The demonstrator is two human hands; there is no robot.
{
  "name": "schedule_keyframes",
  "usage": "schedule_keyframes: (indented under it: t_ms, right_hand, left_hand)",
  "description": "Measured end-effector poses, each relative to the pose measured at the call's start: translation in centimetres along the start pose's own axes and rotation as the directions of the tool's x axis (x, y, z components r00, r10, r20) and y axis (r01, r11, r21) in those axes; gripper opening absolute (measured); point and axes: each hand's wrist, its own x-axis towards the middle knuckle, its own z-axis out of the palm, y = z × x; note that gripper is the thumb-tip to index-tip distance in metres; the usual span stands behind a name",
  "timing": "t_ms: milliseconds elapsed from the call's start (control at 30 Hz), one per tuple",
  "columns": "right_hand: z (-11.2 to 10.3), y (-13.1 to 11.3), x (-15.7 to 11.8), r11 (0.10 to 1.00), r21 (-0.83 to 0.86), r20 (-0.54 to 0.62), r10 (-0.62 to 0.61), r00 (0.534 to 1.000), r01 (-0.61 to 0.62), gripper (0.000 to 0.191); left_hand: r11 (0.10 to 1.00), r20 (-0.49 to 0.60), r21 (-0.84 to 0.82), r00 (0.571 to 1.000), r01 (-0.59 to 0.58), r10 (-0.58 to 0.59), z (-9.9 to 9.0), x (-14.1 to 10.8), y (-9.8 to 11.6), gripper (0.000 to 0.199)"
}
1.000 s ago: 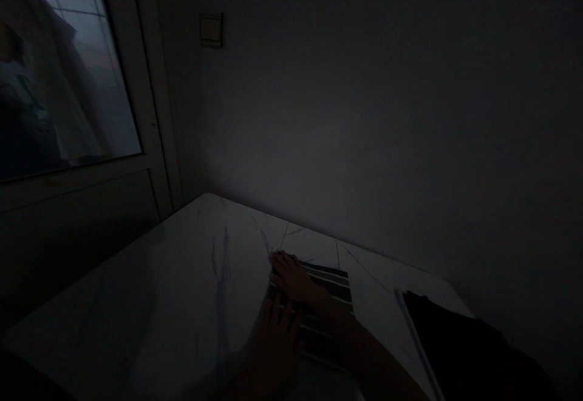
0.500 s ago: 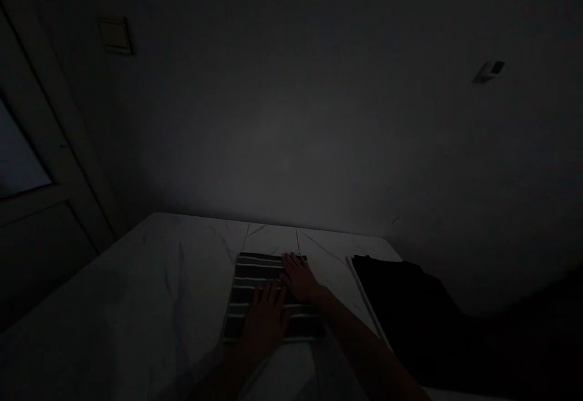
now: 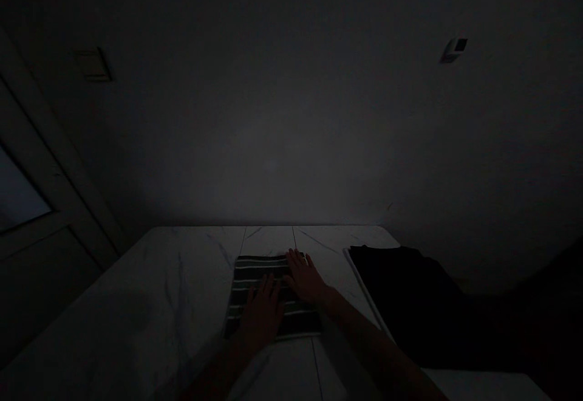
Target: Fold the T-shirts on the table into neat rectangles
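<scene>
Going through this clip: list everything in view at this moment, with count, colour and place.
white marble-look tabletop: one, white with grey veins, lower centre
rectangular striped cloth: one, dark with pale stripes, flat on the tabletop
black cloth-like mass: one, black, right side of the tabletop
square wall plate: one, dull beige, upper left
small wall fitting: one, white and black, upper right
glazed door: one, dark frame, far left
plain wall: one, grey, behind the tabletop
left hand: one, bare, fingers spread on the cloth
right hand: one, bare, flat on the cloth's right part
</scene>
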Motion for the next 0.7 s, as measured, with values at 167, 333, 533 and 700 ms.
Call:
schedule_keyframes:
  t_ms: [167, 333, 533, 700]
  right_hand:
    - [1.6, -1.6, -5.1, 0.994, 0.083, 0.077, -0.078, 0.994, 0.072, 0.075]
    - [1.6, -1.8, -6.4, 0.992, 0.115, 0.052, -0.059, 0.997, 0.053, 0.080]
    - [2.1, -1.9, -7.7, 0.988, 0.149, 0.034, -0.037, 0.999, 0.032, 0.077]
    - [2.8, -1.8, -8.1, 0.978, 0.207, -0.027, 0.033, 0.999, -0.027, 0.073]
  left_hand:
    - [0.993, -0.029, 0.111, 0.999, 0.037, -0.034, 0.1, 2.3, -4.6, 0.055]
    - [0.988, -0.087, 0.151, 0.996, 0.015, -0.001, 1.1, 5.0, -7.0, 0.053]
    - [0.987, -0.082, 0.145, 0.995, 0.075, -0.064, 2.1, 6.0, -8.5, 0.052]
    - [0.992, -0.127, 0.055, 0.986, 0.116, -0.108, 2.0, 6.0, -9.1, 0.054]
